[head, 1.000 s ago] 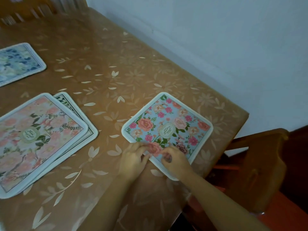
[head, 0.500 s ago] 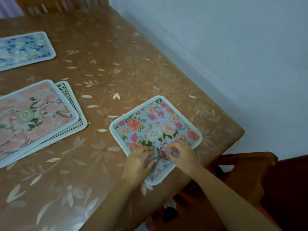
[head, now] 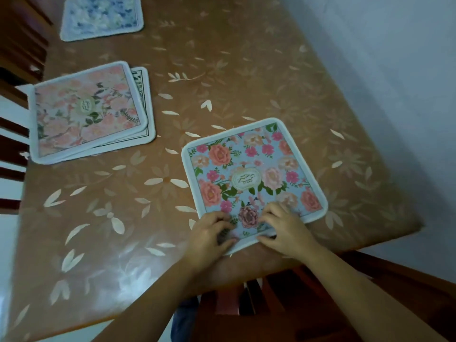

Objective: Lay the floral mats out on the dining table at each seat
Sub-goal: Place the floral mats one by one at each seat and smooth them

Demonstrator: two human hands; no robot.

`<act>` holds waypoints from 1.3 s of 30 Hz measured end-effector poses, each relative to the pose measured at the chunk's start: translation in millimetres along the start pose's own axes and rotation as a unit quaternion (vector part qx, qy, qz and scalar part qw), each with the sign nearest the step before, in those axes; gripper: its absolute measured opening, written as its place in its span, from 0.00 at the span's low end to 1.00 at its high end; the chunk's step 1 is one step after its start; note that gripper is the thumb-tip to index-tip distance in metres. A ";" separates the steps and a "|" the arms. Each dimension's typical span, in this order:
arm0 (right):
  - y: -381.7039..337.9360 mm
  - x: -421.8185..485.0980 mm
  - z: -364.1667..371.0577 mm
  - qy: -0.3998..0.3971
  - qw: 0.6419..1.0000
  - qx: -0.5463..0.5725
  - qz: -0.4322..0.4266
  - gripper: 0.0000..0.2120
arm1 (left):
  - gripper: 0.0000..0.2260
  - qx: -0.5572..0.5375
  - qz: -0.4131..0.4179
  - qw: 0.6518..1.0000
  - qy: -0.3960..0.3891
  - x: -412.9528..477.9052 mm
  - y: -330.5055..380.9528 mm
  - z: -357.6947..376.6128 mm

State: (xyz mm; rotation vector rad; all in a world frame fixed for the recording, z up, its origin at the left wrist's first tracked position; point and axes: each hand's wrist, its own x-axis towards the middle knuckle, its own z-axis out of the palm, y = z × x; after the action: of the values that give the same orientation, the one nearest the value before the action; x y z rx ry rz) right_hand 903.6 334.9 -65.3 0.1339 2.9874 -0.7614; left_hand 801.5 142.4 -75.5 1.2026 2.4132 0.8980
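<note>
A blue mat with pink and coral roses (head: 251, 174) lies flat near the table's front edge, at the right. My left hand (head: 209, 234) and my right hand (head: 283, 227) both sit on its near edge, fingers curled on top and thumbs at the white border, pinching it. A pink floral mat (head: 86, 109) rests on top of another mat with a dark-lined border (head: 145, 95) at the left. A pale blue-and-white mat (head: 101, 16) lies at the far end.
The brown table (head: 246, 70) has a glossy cover printed with leaves. A wooden chair (head: 320, 304) stands just under the front edge below my arms. Another chair's slats (head: 14, 58) show at the left. A white wall (head: 394, 70) runs along the table's right side.
My hands have drawn the rose mat nearer the front edge and turned it squarer to that edge. My view has swung, so the other mats now sit further up and left.
</note>
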 end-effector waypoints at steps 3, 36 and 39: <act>1.1 -2.0 2.4 -0.011 0.999 -0.041 -0.022 0.22 | 0.15 0.028 -0.011 0.999 0.009 -3.2 3.4 8.3; 48.1 -27.7 -71.9 0.041 0.999 0.011 -0.018 0.04 | 0.10 0.021 0.095 0.995 0.010 21.3 62.2 -3.8; 66.9 -35.0 -83.6 0.068 0.997 0.022 0.036 0.05 | 0.08 0.021 0.097 0.995 0.010 32.5 57.8 -1.4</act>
State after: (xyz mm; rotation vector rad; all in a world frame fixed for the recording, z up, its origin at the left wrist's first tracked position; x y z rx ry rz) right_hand 942.2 431.0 -21.2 0.3065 3.0729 -0.8416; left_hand 816.4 194.0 -36.5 1.4694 2.3717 0.9217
